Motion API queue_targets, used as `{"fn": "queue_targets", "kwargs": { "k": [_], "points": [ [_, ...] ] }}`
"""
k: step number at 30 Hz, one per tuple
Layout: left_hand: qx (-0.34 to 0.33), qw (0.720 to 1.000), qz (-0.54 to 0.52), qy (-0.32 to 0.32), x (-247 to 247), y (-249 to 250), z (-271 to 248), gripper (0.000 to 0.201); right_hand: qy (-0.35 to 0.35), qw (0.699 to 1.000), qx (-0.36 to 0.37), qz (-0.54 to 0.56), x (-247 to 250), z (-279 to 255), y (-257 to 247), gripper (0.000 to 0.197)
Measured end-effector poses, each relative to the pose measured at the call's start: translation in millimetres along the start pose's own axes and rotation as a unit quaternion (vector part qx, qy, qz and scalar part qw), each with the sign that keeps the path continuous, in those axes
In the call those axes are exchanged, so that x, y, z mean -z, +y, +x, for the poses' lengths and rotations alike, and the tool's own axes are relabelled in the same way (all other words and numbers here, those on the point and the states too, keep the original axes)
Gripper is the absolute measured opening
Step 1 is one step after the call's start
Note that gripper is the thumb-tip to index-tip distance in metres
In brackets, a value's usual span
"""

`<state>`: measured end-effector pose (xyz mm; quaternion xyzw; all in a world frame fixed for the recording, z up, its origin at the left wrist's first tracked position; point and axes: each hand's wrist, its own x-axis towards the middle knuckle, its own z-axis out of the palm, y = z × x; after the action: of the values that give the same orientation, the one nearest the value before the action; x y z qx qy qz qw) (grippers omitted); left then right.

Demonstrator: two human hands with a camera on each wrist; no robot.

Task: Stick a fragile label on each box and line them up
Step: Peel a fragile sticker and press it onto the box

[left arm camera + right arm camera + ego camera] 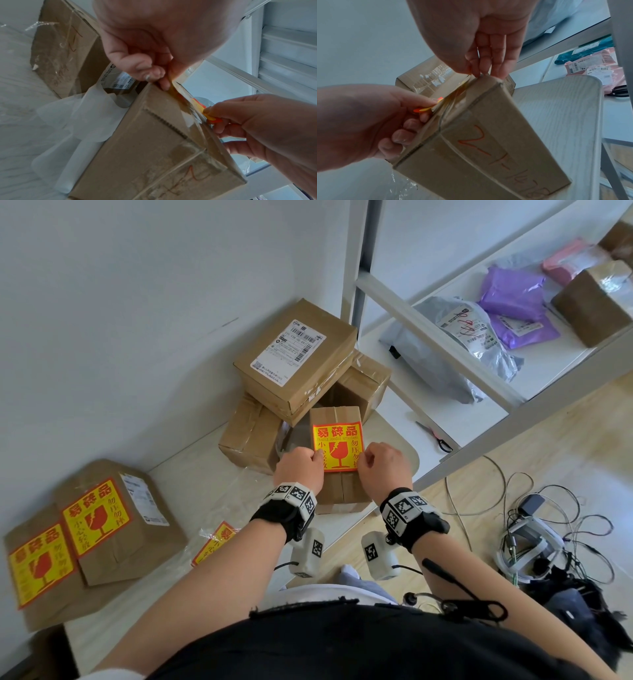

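A small brown box point(337, 416) stands in front of me on the white table point(205, 474). Red writing shows on its side point(496, 148). A yellow and red fragile label point(337, 447) lies over the box top. My left hand point(317, 455) pinches the label's near left corner point(426, 108). My right hand point(364, 460) pinches the near right corner point(211, 117). Two labelled boxes point(102, 518) point(37, 566) sit side by side at the left. A stack of labels point(215, 542) in clear wrap lies by my left forearm.
Three plain boxes are piled behind the small one, the top box point(294, 357) bearing a shipping label. A white shelf point(445, 412) at the right holds soft parcels point(513, 292) and scissors point(435, 436). Cables and gear point(548, 525) lie on the wooden floor.
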<state>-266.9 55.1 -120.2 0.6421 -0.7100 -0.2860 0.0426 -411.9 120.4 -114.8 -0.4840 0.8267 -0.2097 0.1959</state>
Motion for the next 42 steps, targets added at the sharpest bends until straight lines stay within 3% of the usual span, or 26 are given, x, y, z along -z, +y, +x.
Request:
{"fn": "queue_targets", "kwargs": {
  "k": [5, 16, 20, 24, 26, 28, 31, 33, 34, 37, 42],
  "points": [
    [0.007, 1.0, 0.011, -0.009, 0, 0, 2, 0.05, -0.015, 0.999, 0.01, -0.03, 1, 2, -2, 0.025],
    [-0.015, 0.988, 0.149, -0.027, 5, 1, 4, 0.053, -0.06, 0.981, 0.022, -0.183, 7, 9, -10, 0.026],
    [-0.006, 0.986, 0.166, -0.012, 5, -3, -3, 0.055, -0.06, 0.971, 0.021, -0.231, 7, 9, -9, 0.042],
    [0.002, 0.987, 0.163, -0.01, 0, -8, -4, 0.058, -0.11, 0.963, -0.038, -0.243, 4, 9, -2, 0.065],
    [0.001, 0.99, 0.144, 0.002, -1, -10, -3, 0.058, -0.101, 0.971, -0.051, -0.209, 1, 8, 4, 0.063],
    [-0.024, 0.991, 0.12, 0.047, -2, -10, -3, 0.061, -0.039, 0.987, -0.009, -0.153, -1, 8, 7, 0.053],
    [-0.163, 0.971, 0.122, 0.129, -5, -3, 0, 0.059, 0.004, 0.986, 0.107, -0.124, -5, 12, 0, 0.053],
    [-0.256, 0.949, 0.152, 0.104, -8, 5, 3, 0.057, -0.026, 0.976, 0.156, -0.151, -9, 17, -5, 0.057],
    [-0.272, 0.945, 0.165, 0.076, -10, 8, 5, 0.056, -0.049, 0.971, 0.166, -0.164, -12, 18, -6, 0.058],
    [-0.229, 0.956, 0.182, 0.009, -20, 5, 9, 0.059, -0.109, 0.965, 0.159, -0.179, -21, 22, 3, 0.059],
    [-0.19, 0.967, 0.168, 0.008, -31, -3, 13, 0.071, -0.116, 0.974, 0.135, -0.142, -28, 24, 7, 0.063]
  ]
}}
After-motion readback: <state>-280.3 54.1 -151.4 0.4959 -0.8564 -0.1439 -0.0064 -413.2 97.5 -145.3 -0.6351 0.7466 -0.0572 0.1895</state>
